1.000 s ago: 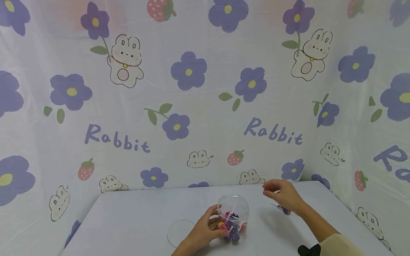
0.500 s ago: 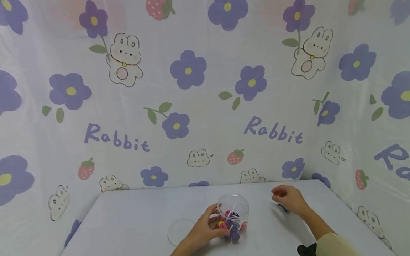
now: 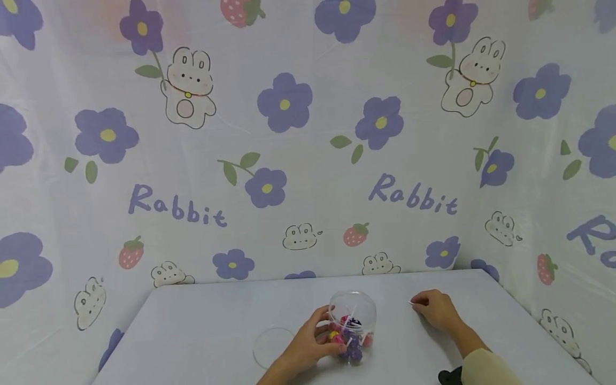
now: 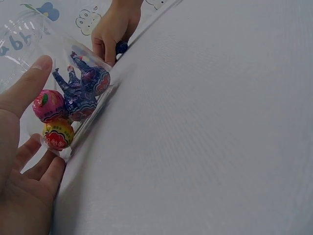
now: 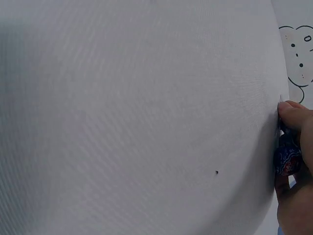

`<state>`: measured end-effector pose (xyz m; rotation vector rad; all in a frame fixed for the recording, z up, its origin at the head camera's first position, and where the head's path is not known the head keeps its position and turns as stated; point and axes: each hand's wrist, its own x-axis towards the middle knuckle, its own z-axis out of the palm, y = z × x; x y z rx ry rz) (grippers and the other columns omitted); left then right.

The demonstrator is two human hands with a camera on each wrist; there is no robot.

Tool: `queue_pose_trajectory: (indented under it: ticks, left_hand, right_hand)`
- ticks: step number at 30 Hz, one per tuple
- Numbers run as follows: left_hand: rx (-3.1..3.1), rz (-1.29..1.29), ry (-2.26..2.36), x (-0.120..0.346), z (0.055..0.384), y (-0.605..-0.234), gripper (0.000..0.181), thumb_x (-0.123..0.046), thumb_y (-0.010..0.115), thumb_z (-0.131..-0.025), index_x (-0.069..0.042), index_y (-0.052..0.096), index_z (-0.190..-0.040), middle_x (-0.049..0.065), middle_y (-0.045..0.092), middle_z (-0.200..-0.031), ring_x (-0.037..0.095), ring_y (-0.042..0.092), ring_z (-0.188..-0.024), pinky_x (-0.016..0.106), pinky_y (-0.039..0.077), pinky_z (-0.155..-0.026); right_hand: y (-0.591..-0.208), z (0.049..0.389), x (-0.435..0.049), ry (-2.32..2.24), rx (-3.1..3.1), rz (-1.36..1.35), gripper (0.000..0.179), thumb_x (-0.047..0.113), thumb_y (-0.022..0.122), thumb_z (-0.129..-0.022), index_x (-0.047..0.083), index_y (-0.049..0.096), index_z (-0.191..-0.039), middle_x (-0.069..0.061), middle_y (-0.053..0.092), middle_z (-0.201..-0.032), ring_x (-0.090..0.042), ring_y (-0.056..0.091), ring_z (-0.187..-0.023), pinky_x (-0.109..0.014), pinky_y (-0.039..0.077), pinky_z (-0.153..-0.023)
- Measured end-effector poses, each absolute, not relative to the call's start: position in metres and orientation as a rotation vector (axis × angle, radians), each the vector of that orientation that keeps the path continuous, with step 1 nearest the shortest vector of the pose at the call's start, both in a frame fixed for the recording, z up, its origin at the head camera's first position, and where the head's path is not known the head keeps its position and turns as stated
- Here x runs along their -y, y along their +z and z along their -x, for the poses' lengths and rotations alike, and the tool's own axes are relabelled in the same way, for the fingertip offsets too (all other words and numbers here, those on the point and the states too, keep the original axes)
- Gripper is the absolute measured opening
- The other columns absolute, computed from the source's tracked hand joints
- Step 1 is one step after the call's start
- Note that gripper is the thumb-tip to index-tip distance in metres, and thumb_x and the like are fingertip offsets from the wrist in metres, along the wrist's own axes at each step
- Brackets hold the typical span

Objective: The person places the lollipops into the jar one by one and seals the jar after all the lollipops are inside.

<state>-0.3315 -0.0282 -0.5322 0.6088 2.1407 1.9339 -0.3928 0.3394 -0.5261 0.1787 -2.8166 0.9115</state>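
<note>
A clear plastic jar (image 3: 368,310) stands uncovered on the white table, part-filled with lollipops (image 3: 354,350) in purple, pink and yellow wrappers. Around its left side my left hand (image 3: 304,345) holds it, the thumb in front and fingers behind. To the jar's right, down at the tabletop, my right hand (image 3: 439,311) pinches a lollipop by its white stick (image 3: 411,303). That lollipop's dark blue wrapped head (image 5: 287,159) shows beneath the fingers in the right wrist view; in the head view the hand hides it.
A clear round lid (image 3: 255,350) lies flat on the white table (image 3: 202,326), left of the jar. Behind the table hangs a sheet (image 3: 308,149) printed with rabbits and flowers. A black object (image 3: 449,377) sits at my right sleeve.
My right hand has come down and slightly right onto the lollipop lying on the table, and now pinches its stick. The left hand and jar have stayed in place.
</note>
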Motion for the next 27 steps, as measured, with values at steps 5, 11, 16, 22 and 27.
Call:
queue_pose_trajectory:
  ticks: [5, 11, 16, 22, 27]
  left_hand:
    - [-2.139, -0.62, 1.937, 0.027, 0.332, -0.532, 0.084, -0.011, 0.09, -0.082, -0.013, 0.044, -0.153, 0.015, 0.048, -0.144, 0.04, 0.052, -0.134, 0.047, 0.046, -0.109]
    - [-2.115, -0.618, 1.948, 0.028, 0.332, -0.533, 0.085, -0.01, 0.09, -0.082, -0.014, 0.044, -0.154, 0.014, 0.047, -0.145, 0.04, 0.05, -0.136, 0.045, 0.046, -0.109]
    - [-2.1, -0.626, 1.96, 0.03, 0.333, -0.535, 0.085, -0.01, 0.089, -0.083, -0.016, 0.043, -0.155, 0.015, 0.045, -0.146, 0.04, 0.049, -0.136, 0.044, 0.046, -0.11]
    - [-2.082, -0.659, 1.976, 0.03, 0.333, -0.536, 0.085, -0.008, 0.088, -0.084, -0.011, 0.041, -0.155, 0.018, 0.045, -0.146, 0.04, 0.049, -0.136, 0.044, 0.045, -0.111]
    - [-2.078, -0.663, 1.982, 0.029, 0.333, -0.535, 0.085, -0.008, 0.088, -0.084, -0.011, 0.042, -0.155, 0.018, 0.045, -0.145, 0.04, 0.05, -0.136, 0.043, 0.045, -0.111]
  right_hand:
    - [-0.526, 0.394, -0.341, 0.861, 2.808, -0.214, 0.006, 0.0, 0.073, -0.092, 0.002, 0.076, -0.097, -0.004, 0.07, -0.092, -0.023, 0.062, -0.086, -0.046, 0.056, -0.078]
    - [-0.507, 0.392, -0.339, 0.874, 2.772, -0.339, 0.013, -0.001, 0.073, -0.092, -0.003, 0.073, -0.105, -0.004, 0.07, -0.091, -0.021, 0.063, -0.083, -0.042, 0.058, -0.076]
    - [-0.488, 0.387, -0.336, 0.923, 2.741, -0.363, 0.008, 0.004, 0.074, -0.092, 0.001, 0.071, -0.099, 0.0, 0.068, -0.086, -0.017, 0.062, -0.079, -0.031, 0.057, -0.067]
    - [-0.472, 0.38, -0.339, 0.935, 2.704, -0.352, 0.006, 0.006, 0.075, -0.092, 0.008, 0.07, -0.091, 0.001, 0.07, -0.084, -0.018, 0.062, -0.078, -0.033, 0.054, -0.066]
    - [-0.466, 0.373, -0.342, 1.041, 2.716, -0.216, 0.006, 0.011, 0.075, -0.093, 0.007, 0.071, -0.093, -0.001, 0.071, -0.088, -0.021, 0.064, -0.084, -0.035, 0.054, -0.069]
